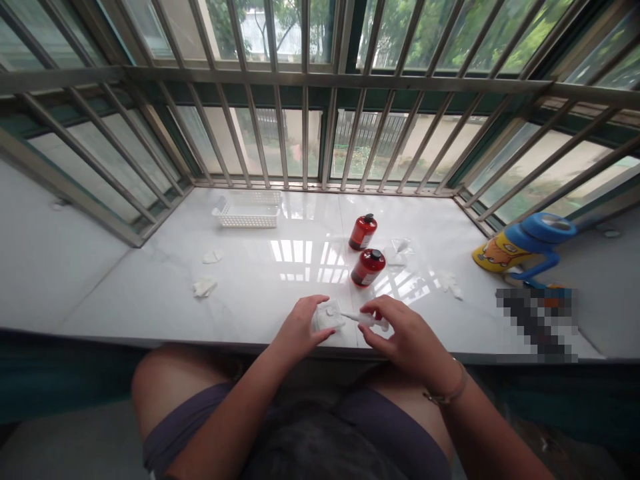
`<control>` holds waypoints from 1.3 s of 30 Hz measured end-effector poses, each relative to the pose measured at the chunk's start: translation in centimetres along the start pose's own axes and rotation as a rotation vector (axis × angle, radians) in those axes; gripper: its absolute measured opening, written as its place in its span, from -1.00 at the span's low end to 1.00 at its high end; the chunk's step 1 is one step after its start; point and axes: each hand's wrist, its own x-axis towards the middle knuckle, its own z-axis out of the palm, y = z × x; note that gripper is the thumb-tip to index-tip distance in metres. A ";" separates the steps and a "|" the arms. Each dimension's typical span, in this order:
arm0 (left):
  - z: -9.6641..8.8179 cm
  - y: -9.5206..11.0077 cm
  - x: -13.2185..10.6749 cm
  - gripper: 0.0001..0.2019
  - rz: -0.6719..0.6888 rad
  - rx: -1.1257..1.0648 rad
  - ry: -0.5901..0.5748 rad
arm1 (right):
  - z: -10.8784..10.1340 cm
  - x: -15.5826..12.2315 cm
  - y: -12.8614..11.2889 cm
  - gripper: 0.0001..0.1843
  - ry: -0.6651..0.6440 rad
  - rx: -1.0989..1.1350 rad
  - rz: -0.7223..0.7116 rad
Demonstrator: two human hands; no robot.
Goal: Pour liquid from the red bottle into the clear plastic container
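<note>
My left hand (299, 328) pinches a small clear packet or pad (327, 316) at the front edge of the white marble sill (250, 280). My right hand (403, 333) grips a thin white applicator stick (367, 320) whose tip points at that packet. Two small red bottles stand just beyond the hands, the nearer one (368, 267) without a cap and the farther one (363, 231) with a black cap.
A white plastic basket (247, 210) sits at the back left. White wads (205, 287) lie at left, torn clear wrappers (400, 250) at right. A blue and yellow cup (525, 247) stands at the right edge. Metal window bars (305, 133) close off the back.
</note>
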 end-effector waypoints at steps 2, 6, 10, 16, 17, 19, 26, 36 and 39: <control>0.3 0.0 -0.2 -0.32 0.001 -0.009 -0.011 | 0.3 0.6 -0.6 -0.82 -0.037 -0.028 -0.037; 1.0 -0.1 -0.4 -0.30 0.017 -0.033 -0.026 | 1.3 1.5 -1.5 -0.80 -0.088 -0.100 -0.050; 1.6 -0.3 -0.6 -0.32 0.020 -0.054 -0.012 | 2.9 2.4 -1.7 -0.77 -0.110 -0.101 -0.015; 1.5 -0.8 -0.5 -0.31 -0.001 -0.086 -0.015 | 6.3 2.7 -0.5 -0.47 0.011 0.099 0.136; 1.5 -0.9 -0.5 -0.31 -0.008 -0.088 -0.017 | 6.7 2.5 -0.4 -0.39 0.029 0.141 0.172; 1.5 -0.9 -0.5 -0.31 -0.020 -0.091 -0.011 | 7.4 2.0 -0.2 -0.23 0.059 0.228 0.236; 1.4 -0.8 -0.5 -0.31 -0.026 -0.100 -0.021 | 9.3 -0.9 0.6 0.01 0.109 0.455 0.346; 1.4 -0.9 -0.5 -0.28 -0.035 -0.112 -0.016 | 10.6 -2.2 1.0 -0.09 0.163 0.526 0.261; 1.4 -0.8 -0.5 -0.30 -0.036 -0.115 -0.015 | 10.6 -2.0 0.8 -0.11 0.141 0.503 0.255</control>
